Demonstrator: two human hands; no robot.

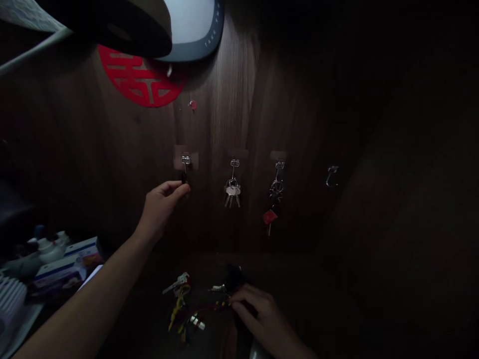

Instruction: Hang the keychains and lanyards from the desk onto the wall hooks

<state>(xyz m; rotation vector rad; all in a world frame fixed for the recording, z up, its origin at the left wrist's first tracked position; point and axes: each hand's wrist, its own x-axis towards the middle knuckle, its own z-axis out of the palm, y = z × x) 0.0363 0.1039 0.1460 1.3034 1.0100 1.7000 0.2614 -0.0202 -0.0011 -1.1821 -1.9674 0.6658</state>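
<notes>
My left hand (164,202) is raised to the leftmost metal hook (186,160) on the dark wood panel. Its thumb and fingers pinch a small dark item (183,178) just under that hook; its kind is too dark to make out. Low on the right, my right hand (258,311) is closed at the end of a thin beaded cord (219,305). A dark bunch with a key (217,288) lies against its fingertips. Left of it on the surface are silver keys (178,282) with a yellow strap (175,313) and a white tag (197,322).
A bunch of keys (232,192) hangs on the second hook, and keys with a red tag (270,216) on the third. A bare hook (332,177) is at right. Caps (187,30) hang above a red paper cutout (144,82). Boxes (62,271) and bottles (48,249) stand at left.
</notes>
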